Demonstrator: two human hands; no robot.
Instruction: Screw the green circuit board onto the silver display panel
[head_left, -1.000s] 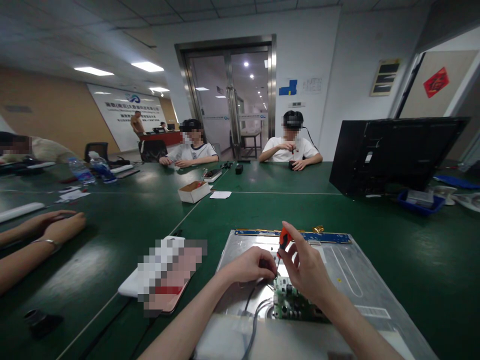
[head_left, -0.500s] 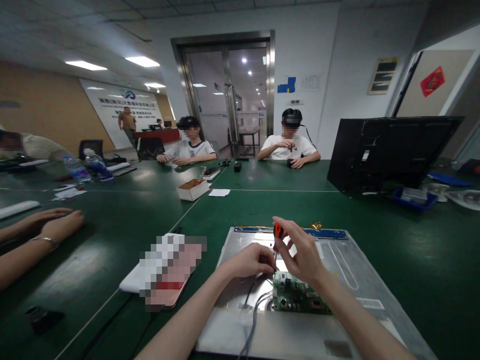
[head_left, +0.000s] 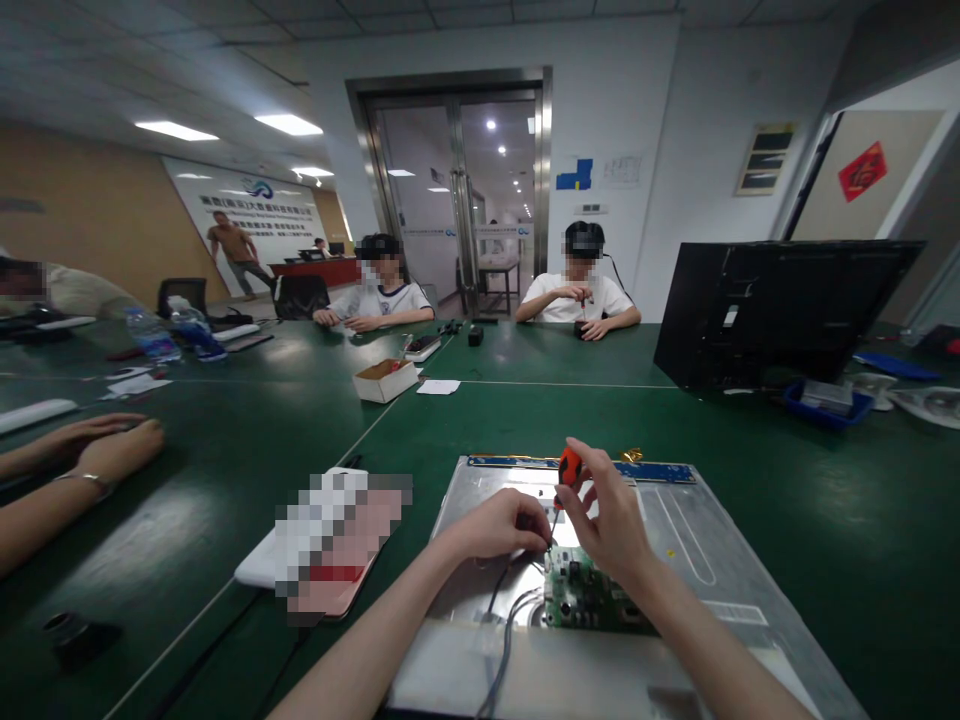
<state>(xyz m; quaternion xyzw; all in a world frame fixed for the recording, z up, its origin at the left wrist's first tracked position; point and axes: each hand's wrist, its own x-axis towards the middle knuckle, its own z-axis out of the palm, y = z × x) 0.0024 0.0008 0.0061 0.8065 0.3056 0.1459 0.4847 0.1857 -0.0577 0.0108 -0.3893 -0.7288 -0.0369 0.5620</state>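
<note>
My right hand (head_left: 611,515) grips the orange and black handle of a screwdriver (head_left: 569,470). The thin shaft slants down to the upper left corner of a green circuit board (head_left: 589,590). My left hand (head_left: 510,525) is closed at that same corner, its fingertips beside the screwdriver tip; what they pinch, if anything, is hidden. The board lies on the metal back of a flat display panel (head_left: 731,560), partly covered by my right hand. Grey and black cables (head_left: 504,650) run from the board's left side toward me. A blue circuit strip (head_left: 660,468) lines the panel's far edge.
Left of the panel lie a pink phone (head_left: 352,560) and a white object (head_left: 262,555). Another person's hands (head_left: 120,450) rest farther left. Beyond are a small open box (head_left: 384,380), a black monitor (head_left: 780,310) and a blue tray (head_left: 829,402). Two people sit opposite.
The screwdriver handle has tilted to the right with my right hand, while its tip stays at the board's corner. My left hand has barely moved.
</note>
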